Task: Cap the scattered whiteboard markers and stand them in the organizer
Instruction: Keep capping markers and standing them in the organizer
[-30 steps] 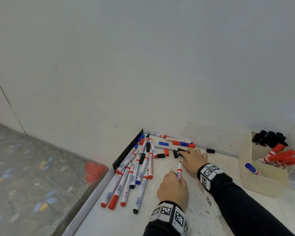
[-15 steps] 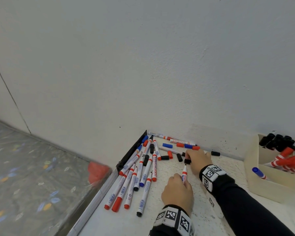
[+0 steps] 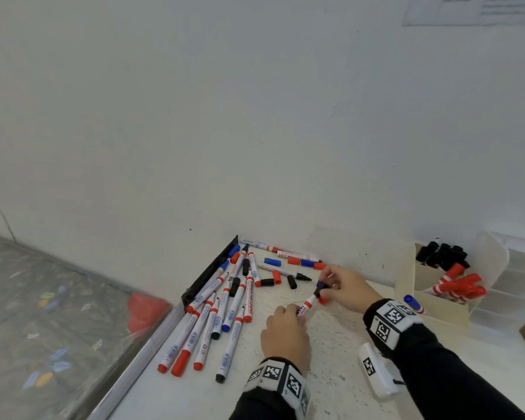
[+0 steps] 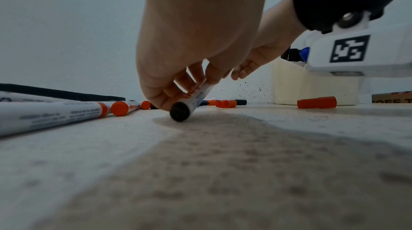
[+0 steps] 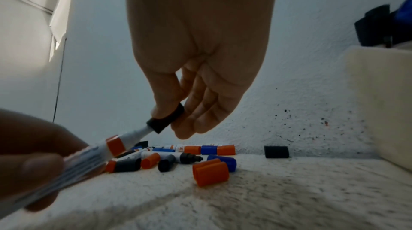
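Observation:
My left hand (image 3: 291,313) grips a white marker with a red band (image 3: 307,304), tilted with its tail on the table (image 4: 179,114). My right hand (image 3: 337,286) pinches a black cap (image 5: 166,119) between thumb and fingers, set over the marker's tip (image 5: 142,130). Several uncapped markers (image 3: 225,301) lie in a pile to the left. Loose red, blue and black caps (image 3: 272,262) are scattered by the wall, and one red cap (image 5: 210,174) lies just under my right hand. The cream organizer (image 3: 431,301) at the right holds several capped black and red markers.
A black bar (image 3: 209,272) borders the table's left edge beside the marker pile. A white tagged block (image 3: 376,371) lies under my right forearm. A lone black cap (image 5: 276,152) sits against the wall. A clear container stands behind the organizer.
My right hand lifted a black cap out of the scattered caps and brought it onto the tip of the marker. The left hand tilted that marker toward it.

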`<state>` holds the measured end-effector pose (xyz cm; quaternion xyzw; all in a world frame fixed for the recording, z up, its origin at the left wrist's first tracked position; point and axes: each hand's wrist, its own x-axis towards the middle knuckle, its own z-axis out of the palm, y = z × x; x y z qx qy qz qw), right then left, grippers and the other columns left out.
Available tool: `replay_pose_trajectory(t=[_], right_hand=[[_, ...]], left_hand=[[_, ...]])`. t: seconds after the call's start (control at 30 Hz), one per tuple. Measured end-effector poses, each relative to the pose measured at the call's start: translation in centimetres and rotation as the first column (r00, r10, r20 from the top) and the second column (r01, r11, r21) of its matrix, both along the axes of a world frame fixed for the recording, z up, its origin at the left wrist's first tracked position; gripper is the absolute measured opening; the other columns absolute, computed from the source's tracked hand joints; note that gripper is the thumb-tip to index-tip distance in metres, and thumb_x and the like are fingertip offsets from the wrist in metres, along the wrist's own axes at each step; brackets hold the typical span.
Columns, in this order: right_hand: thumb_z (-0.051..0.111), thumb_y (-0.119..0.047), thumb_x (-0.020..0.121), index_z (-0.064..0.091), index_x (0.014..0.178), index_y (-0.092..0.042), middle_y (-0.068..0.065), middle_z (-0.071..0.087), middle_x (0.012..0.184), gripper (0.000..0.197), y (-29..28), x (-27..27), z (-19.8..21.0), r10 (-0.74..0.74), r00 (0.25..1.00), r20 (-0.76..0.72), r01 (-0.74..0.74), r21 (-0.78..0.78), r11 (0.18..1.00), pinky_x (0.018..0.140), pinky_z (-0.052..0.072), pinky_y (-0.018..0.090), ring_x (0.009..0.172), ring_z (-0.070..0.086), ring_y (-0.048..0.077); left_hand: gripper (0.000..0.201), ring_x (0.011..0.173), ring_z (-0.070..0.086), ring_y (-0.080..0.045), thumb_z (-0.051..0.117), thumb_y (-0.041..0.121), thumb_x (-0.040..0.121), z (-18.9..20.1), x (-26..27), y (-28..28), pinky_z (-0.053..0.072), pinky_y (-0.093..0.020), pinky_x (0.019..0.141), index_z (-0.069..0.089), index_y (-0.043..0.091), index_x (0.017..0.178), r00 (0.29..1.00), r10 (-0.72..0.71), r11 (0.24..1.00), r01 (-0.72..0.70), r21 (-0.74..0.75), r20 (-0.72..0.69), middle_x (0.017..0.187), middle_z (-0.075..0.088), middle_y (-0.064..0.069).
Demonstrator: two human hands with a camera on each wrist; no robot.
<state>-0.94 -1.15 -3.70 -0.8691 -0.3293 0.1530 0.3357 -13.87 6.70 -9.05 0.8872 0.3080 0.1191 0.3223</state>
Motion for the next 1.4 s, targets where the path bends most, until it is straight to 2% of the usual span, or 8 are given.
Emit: replay_pose_trajectory(t=[0.1,0.37,0.57,0.73,0.93,1.03,1.2,1.4], right_hand=[[0.062,-0.004,0.082,0.052,0.084,-0.026,0.007,0.068,0.096,0.024,-1.3,-0.4,-0.3,-0.002,0.999,-0.036,0.002,0.008,1.000,0.077,0.053,0.025,0.077,0.064,0.014],[0.052,-0.017,0.092,0.057,0.091,-0.022,-0.009,0.060,0.079,0.007,-3.6,-1.8,0.4,0.009,0.998,-0.057,-0.007,0.031,0.999,0.058,0.042,0.012,0.063,0.055,0.005],[0.040,-0.038,0.096,0.046,0.057,-0.021,-0.004,0.041,0.059,0.043,-3.1,-3.1,0.8,-0.125,0.992,0.034,0.125,0.015,0.992,0.056,0.029,0.023,0.056,0.037,0.010],[0.035,-0.040,0.098,0.052,0.064,-0.019,-0.007,0.045,0.061,0.043,-2.3,-4.0,0.4,-0.098,0.995,-0.018,0.099,0.067,0.993,0.057,0.029,0.021,0.057,0.039,0.006],[0.033,-0.039,0.098,0.049,0.081,-0.016,-0.004,0.040,0.065,0.033,-2.4,-4.1,0.3,0.039,0.994,-0.100,-0.024,0.147,0.989,0.057,0.030,0.022,0.056,0.035,0.008],[0.036,-0.040,0.097,0.052,0.082,-0.010,-0.001,0.044,0.070,0.037,-2.6,-4.0,0.8,0.082,0.995,-0.064,-0.073,0.130,0.989,0.060,0.034,0.023,0.060,0.039,0.010],[0.043,-0.033,0.096,0.054,0.085,-0.020,-0.004,0.060,0.075,0.021,-4.0,-3.0,2.9,0.068,0.998,-0.002,-0.067,0.143,0.987,0.055,0.044,0.016,0.059,0.054,0.007],[0.043,-0.021,0.097,0.052,0.108,-0.010,0.008,0.063,0.096,0.019,-8.4,2.2,8.8,-0.357,0.930,0.084,0.288,0.437,0.852,0.067,0.051,0.022,0.072,0.060,0.015]], left_hand=[[0.032,0.101,0.053,-0.014,0.043,0.027,0.097,-0.1,0.2,0.0,0.048,-0.031,0.090,0.048,0.027,0.128,0.999,-0.046,0.999,0.046,0.011,0.026,0.114,0.054,0.004],[0.030,0.091,0.052,-0.008,0.041,0.027,0.097,0.1,0.4,-0.6,0.045,-0.021,0.086,0.052,0.020,0.125,0.964,-0.150,0.952,0.201,-0.230,0.219,0.109,0.058,0.002],[0.008,0.070,0.051,0.000,0.056,0.031,0.090,0.6,-0.1,-1.1,0.039,-0.011,0.063,0.059,0.028,0.097,0.903,-0.229,0.920,0.323,-0.223,0.363,0.079,0.057,0.014],[0.024,0.059,0.045,-0.004,0.044,0.028,0.097,0.5,-0.2,-0.8,0.036,-0.016,0.059,0.056,0.026,0.076,0.896,-0.248,0.912,0.344,-0.223,0.368,0.065,0.051,0.008],[0.039,0.033,0.025,-0.005,0.036,0.038,0.098,1.8,-0.7,-1.3,0.022,-0.017,0.034,0.045,0.016,0.068,0.906,-0.172,0.632,0.403,-0.663,0.387,0.046,0.036,0.009],[0.039,0.032,0.025,-0.005,0.037,0.039,0.097,2.1,-0.7,-1.3,0.022,-0.016,0.033,0.046,0.015,0.068,0.905,-0.169,0.612,0.407,-0.679,0.390,0.044,0.036,0.010],[0.025,0.070,0.052,-0.005,0.041,0.037,0.096,1.9,-0.6,-1.6,0.041,-0.015,0.061,0.060,0.021,0.101,0.889,-0.179,0.708,0.414,-0.572,0.422,0.086,0.059,0.008],[0.028,0.104,0.050,-0.002,0.051,0.020,0.093,0.9,-0.2,-1.1,0.044,-0.015,0.083,0.050,0.027,0.121,0.927,-0.116,0.843,0.282,-0.459,0.356,0.121,0.052,0.008]])
